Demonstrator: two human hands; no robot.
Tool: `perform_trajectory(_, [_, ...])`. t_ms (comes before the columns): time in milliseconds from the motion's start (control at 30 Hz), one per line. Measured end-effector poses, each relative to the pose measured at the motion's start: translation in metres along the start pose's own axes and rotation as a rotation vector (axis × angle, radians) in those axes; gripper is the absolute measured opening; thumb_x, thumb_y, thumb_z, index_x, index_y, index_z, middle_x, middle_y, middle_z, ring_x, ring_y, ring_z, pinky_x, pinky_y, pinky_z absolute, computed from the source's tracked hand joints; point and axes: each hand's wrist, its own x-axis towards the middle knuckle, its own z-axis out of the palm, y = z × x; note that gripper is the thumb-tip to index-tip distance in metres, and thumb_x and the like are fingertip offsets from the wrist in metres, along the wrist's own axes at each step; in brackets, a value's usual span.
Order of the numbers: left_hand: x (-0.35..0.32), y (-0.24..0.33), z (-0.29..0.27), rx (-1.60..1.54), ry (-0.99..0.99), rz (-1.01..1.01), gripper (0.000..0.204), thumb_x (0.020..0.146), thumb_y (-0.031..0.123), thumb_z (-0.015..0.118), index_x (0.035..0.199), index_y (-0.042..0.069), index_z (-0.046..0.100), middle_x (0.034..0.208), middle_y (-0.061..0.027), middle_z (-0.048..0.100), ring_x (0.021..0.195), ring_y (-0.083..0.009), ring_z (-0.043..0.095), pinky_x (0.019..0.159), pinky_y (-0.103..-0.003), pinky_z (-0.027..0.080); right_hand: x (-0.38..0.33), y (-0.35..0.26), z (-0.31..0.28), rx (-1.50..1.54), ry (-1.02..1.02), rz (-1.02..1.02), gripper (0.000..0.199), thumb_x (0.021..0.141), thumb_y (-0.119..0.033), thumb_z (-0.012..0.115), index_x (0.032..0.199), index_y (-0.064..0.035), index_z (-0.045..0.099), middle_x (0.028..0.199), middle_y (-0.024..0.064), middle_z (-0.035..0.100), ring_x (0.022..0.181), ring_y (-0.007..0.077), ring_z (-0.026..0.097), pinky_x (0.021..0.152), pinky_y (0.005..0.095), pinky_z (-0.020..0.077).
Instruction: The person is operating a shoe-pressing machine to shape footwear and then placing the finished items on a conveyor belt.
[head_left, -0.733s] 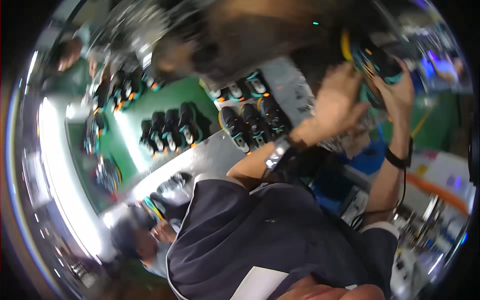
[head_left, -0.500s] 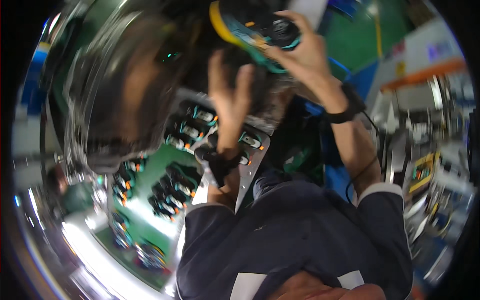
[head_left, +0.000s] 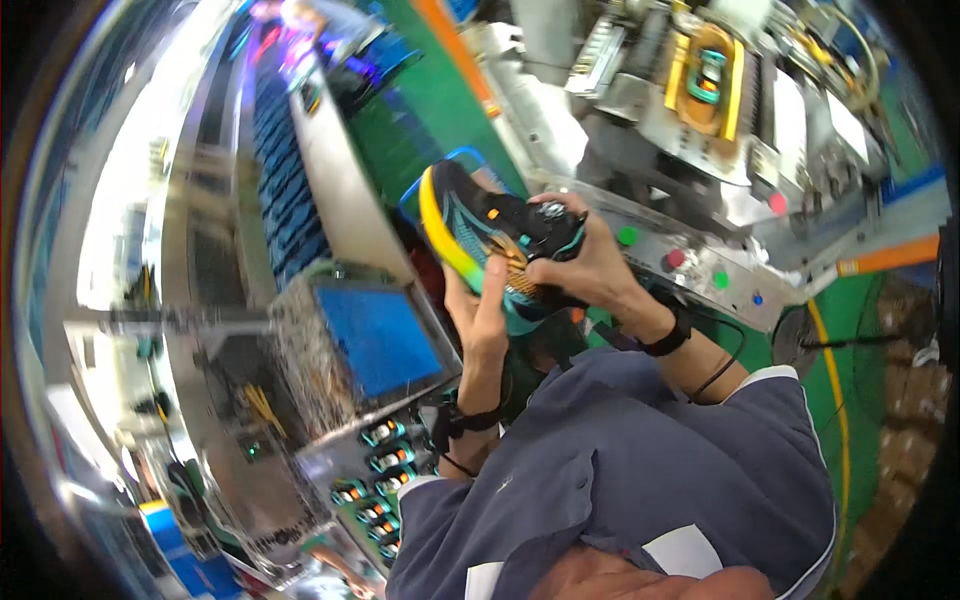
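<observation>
A black and teal sneaker (head_left: 475, 212) with a yellow sole edge and orange laces is held up in front of my body, its toe pointing away to the upper left. My right hand (head_left: 606, 272) grips it around the black collar, thumb near the laces. My left hand (head_left: 480, 318) is closed around the sole side, with its thumb up against the laces; its other fingers are partly hidden under the shoe. Both wrists carry black bands with thin cables.
Ahead to the right stands a machine with a yellow-sided fixture (head_left: 706, 85) and a panel of coloured buttons (head_left: 675, 259). A blue-topped box (head_left: 380, 340) is at left, beside a conveyor with blue rollers (head_left: 285, 180). Several shoes (head_left: 388, 458) sit lower left. Another person (head_left: 335, 25) is far off.
My view and body have turned right, toward the machine with coloured buttons. My left hand, apart from the sneaker before, has come onto it. The right hand keeps its grip.
</observation>
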Motion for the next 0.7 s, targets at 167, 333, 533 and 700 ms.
perform_trajectory(167, [0.067, -0.04, 0.138, 0.357, -0.526, -0.041, 0.047, 0.099, 0.032, 0.05, 0.133, -0.001, 0.045, 0.114, -0.0042, 0.055, 0.104, -0.0133, 0.049, 0.092, -0.029, 0.039, -0.015, -0.011, -0.151, -0.056, 0.508, -0.02, 0.059, 0.063, -0.007, 0.08, 0.118, -0.0004, 0.057, 0.102, 0.0055, 0.064, 0.092, 0.0141, 0.061, 0.085, 0.0262, 0.05])
perform_trajectory(333, [0.146, -0.115, 0.27, 0.09, -0.592, -0.351, 0.057, 0.098, 0.043, 0.052, 0.136, 0.001, 0.047, 0.108, -0.0075, 0.06, 0.095, -0.0131, 0.055, 0.083, -0.028, 0.044, -0.035, -0.001, -0.262, 0.082, 0.817, -0.149, 0.057, 0.072, 0.0, 0.075, 0.125, 0.0032, 0.052, 0.108, 0.0083, 0.063, 0.094, 0.0149, 0.062, 0.086, 0.0278, 0.0505])
perform_trajectory(533, [0.275, -0.271, 0.392, 0.628, -0.601, 0.0, 0.071, 0.082, 0.042, 0.071, 0.126, -0.009, 0.049, 0.12, -0.0223, 0.058, 0.114, -0.0255, 0.056, 0.095, -0.034, 0.044, -0.058, -0.014, -0.322, -0.104, 1.146, -0.137, 0.059, 0.073, -0.006, 0.078, 0.127, -0.0007, 0.054, 0.11, 0.0083, 0.063, 0.095, 0.015, 0.061, 0.086, 0.0285, 0.0501])
perform_trajectory(700, [0.314, -0.319, 0.458, 0.873, -0.717, -0.114, 0.091, 0.071, 0.028, 0.078, 0.139, -0.006, 0.029, 0.142, -0.0296, 0.038, 0.128, -0.0425, 0.043, 0.107, -0.045, 0.037, -0.059, -0.015, -0.334, -0.189, 1.391, -0.077, 0.055, 0.074, -0.002, 0.071, 0.126, 0.0007, 0.054, 0.111, 0.008, 0.061, 0.095, 0.0144, 0.06, 0.087, 0.0278, 0.0492])
